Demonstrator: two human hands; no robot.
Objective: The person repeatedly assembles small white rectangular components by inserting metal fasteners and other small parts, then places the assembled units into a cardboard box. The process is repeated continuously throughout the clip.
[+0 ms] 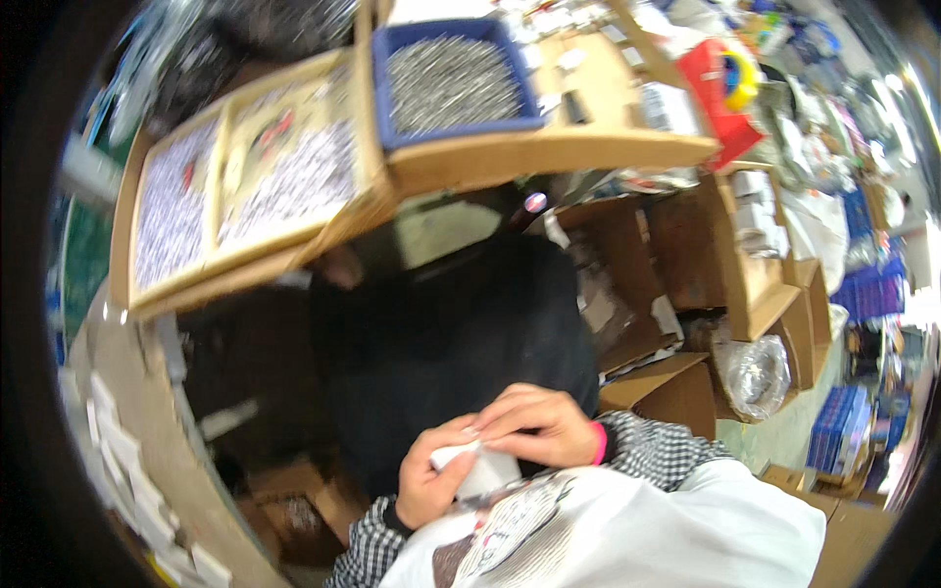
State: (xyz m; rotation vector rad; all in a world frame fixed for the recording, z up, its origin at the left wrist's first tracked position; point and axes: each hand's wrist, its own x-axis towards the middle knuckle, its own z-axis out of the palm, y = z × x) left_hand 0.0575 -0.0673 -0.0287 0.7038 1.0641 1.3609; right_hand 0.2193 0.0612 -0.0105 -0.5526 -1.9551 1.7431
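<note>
Close in front of my body, both hands are on a small white box (490,474), which looks like folded card; blur hides its details. My left hand (429,476) is closed around its left side, with the thumb across the front. From the right, my right hand (537,425) has its fingers bent together at the box's top edge, touching the left fingertips. Below the hands is my white shirt front, and black cloth covers my lap (451,343).
Ahead is a bench with a wooden divided tray (214,186) of small pale pieces and a blue bin (384,93) of thin metal parts. Cardboard boxes (667,392) and a clear plastic bag (755,377) stand at right. White boxes (127,461) lie at left.
</note>
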